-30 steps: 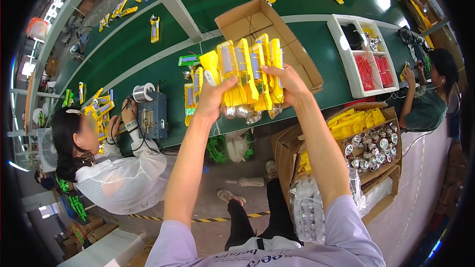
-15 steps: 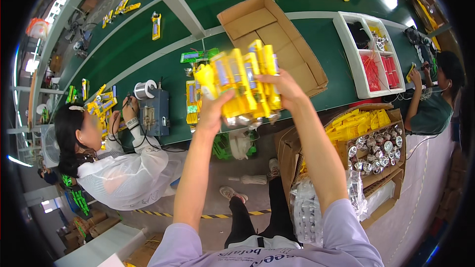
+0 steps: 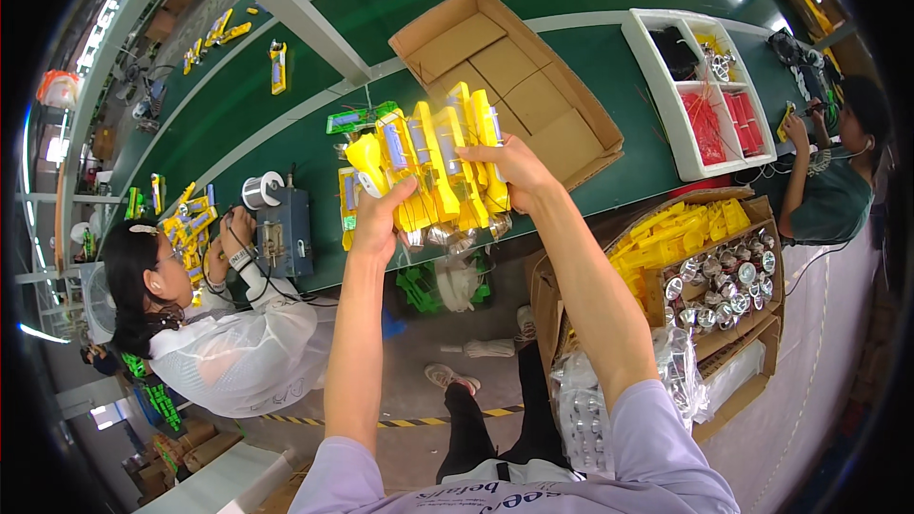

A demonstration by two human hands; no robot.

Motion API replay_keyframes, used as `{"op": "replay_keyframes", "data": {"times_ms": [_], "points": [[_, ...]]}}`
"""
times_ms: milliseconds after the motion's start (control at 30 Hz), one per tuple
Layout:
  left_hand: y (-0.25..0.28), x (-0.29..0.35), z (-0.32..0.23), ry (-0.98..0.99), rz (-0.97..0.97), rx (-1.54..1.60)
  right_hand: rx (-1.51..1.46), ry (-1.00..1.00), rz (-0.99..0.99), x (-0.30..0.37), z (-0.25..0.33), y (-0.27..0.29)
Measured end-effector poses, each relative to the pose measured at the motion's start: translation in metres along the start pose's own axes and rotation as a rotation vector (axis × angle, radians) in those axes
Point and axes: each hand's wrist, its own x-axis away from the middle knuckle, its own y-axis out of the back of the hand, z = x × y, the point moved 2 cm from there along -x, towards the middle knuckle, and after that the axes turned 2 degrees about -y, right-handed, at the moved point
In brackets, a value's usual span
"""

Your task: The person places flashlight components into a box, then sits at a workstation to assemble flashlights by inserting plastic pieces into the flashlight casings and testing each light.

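Between my two hands is a bunch of yellow plastic flashlight bodies (image 3: 446,167), standing side by side with bluish battery cells in them. Silver cup-shaped lamp heads (image 3: 452,236) show at the lower ends of the bunch. My left hand (image 3: 378,221) presses its near left side, thumb on top. From the right, my right hand (image 3: 519,171) grips the other side with fingers over the yellow bodies. The bunch is above the green bench (image 3: 328,157). Partly hidden behind it are a green flashlight body (image 3: 357,121) and more yellow ones at the left.
An open cardboard box (image 3: 571,124) lies beyond my right hand. Right of it stands a white foam tray (image 3: 657,100) with wires and small parts. A carton (image 3: 776,300) of yellow shells and silver lamp heads is near my right arm. Co-workers sit left and right; a solder spool (image 3: 262,190) is left.
The view has shifted, so most of the bench appears farther left. Both hands still grip the flashlight bodies, which show less blur now. The left co-worker's hands have come closer together.
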Motion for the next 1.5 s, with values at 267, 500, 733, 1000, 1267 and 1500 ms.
{"op": "replay_keyframes", "data": {"times_ms": [267,500,733,1000,1267,1500], "points": [[-0.063,-0.053,0.008,0.057,0.122,0.196,0.188,0.053,-0.101,0.015,0.092,0.025],[-0.109,-0.104,0.083,0.084,0.092,0.381,0.321,-0.01,-0.165,-0.019,0.109,0.107],[-0.084,-0.098,0.07,0.198,0.118,0.192,0.095,0.083,-0.167,-0.014,0.065,0.098],[-0.036,-0.087,0.065,0.305,-0.09,-0.056,0.081,0.032,-0.228,-0.033,-0.001,0.082],[-0.036,-0.066,0.067,0.197,-0.141,-0.245,0.383,0.174,-0.474,-0.047,-0.015,0.094],[-0.028,-0.029,0.056,0.187,-0.289,-0.619,0.879,0.143,-0.726,-0.014,-0.009,0.078]]}}
